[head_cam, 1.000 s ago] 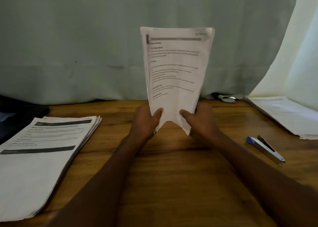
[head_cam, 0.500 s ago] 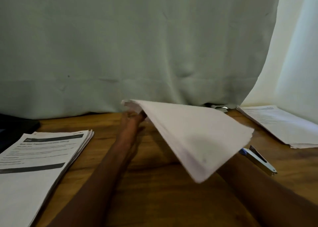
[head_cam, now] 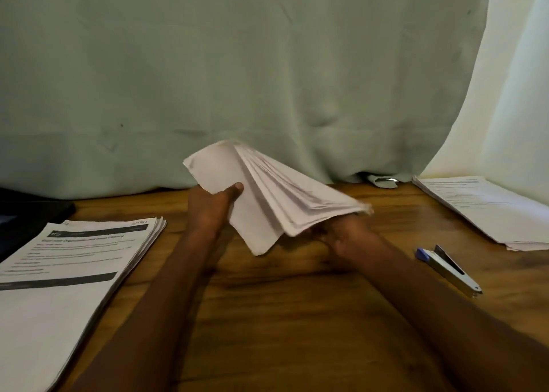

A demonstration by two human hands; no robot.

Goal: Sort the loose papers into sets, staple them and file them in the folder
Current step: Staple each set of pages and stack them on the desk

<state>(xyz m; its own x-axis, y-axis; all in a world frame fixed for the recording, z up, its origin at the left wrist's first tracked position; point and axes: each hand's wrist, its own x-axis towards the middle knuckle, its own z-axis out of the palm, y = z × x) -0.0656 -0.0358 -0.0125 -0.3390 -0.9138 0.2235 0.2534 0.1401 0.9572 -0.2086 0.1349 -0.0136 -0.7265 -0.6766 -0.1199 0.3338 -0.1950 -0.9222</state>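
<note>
Both hands hold one fanned bundle of papers, left hand pinching, right hand gripping beneath; squaring it for the stapler looks next.

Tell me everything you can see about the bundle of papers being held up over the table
The bundle of white paper sheets is a fairly thick set, held in the air above the brown wooden table, in front of the pale green curtain. It lies tilted, its blank back side showing, and its edges fan apart toward the right. The left hand grips its left part, thumb on top; the right hand supports it from beneath, fingers mostly hidden. No staple is visible.
</note>
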